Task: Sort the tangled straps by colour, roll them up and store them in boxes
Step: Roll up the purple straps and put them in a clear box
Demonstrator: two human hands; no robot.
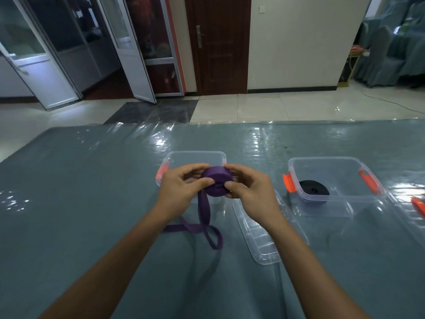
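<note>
Hands: left hand [181,187] and right hand [250,194] pinch the purple strap [217,180], fingers curled.
Place: just before the left box [195,154], tail down on the desk [92,203].
Handling: likely light and floppy; squeeze the roll's flat sides.

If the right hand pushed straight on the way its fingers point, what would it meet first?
The purple strap roll, which the right hand pinches; its fingers point left into it. Beyond it, probably the left hand, gripping the roll's other side.
</note>
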